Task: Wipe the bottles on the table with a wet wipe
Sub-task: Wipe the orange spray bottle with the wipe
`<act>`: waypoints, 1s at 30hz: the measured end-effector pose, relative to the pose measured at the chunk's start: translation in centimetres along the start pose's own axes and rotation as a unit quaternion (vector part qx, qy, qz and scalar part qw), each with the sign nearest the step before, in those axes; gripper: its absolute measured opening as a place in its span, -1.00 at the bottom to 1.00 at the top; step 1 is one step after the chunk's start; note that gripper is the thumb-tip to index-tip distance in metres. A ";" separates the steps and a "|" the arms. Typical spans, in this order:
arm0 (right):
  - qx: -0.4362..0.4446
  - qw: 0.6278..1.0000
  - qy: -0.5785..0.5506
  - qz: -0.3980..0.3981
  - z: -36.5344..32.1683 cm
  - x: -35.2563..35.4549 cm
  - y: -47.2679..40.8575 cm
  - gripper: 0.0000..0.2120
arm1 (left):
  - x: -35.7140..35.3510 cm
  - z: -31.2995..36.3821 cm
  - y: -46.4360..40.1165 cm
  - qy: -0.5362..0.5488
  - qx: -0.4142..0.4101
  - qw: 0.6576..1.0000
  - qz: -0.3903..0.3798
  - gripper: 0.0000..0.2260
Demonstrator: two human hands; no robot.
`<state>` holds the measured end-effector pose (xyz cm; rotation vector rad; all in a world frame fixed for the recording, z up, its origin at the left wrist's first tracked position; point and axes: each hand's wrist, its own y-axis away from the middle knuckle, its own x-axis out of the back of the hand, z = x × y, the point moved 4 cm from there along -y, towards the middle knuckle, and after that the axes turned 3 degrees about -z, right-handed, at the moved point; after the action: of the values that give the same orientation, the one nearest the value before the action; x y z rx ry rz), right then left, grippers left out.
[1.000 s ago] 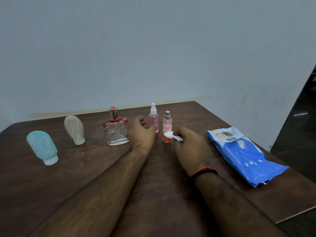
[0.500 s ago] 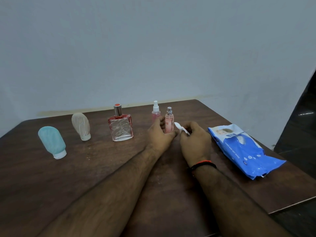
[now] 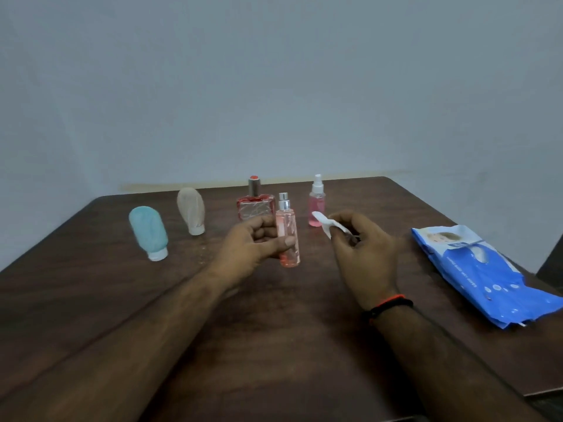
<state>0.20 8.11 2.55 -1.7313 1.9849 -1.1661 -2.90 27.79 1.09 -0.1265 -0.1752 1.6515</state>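
Note:
My left hand (image 3: 254, 243) grips a slim pink spray bottle (image 3: 288, 236) with a silver top, held upright above the dark wooden table (image 3: 274, 345). To its right, my right hand (image 3: 362, 254) pinches a small white wet wipe (image 3: 327, 226), a short gap away from the bottle. Behind them stand a square red perfume bottle (image 3: 255, 202) and a pink spray bottle with a white nozzle (image 3: 316, 202). Further left, a beige squeeze bottle (image 3: 191, 214) and a teal squeeze bottle (image 3: 148, 233) rest cap-down.
A blue and white wet-wipe packet (image 3: 481, 272) lies near the table's right edge. A pale wall rises right behind the table's far edge. The right edge drops to a dark floor.
My left hand has lifted the slim pink bottle off the table and brought it nearer to me. The right hand with the wipe has drawn back slightly to the right.

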 end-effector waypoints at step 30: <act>0.100 0.978 -0.112 -0.145 -9.0 -10.1 3.6 -0.74 | 11.2 -1.2 6.4 0.123 0.019 0.991 -0.045 -0.60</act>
<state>-5.73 20.79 2.78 -1.9896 1.4701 -1.1503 -9.95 38.45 -1.05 -0.2872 0.0383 1.5334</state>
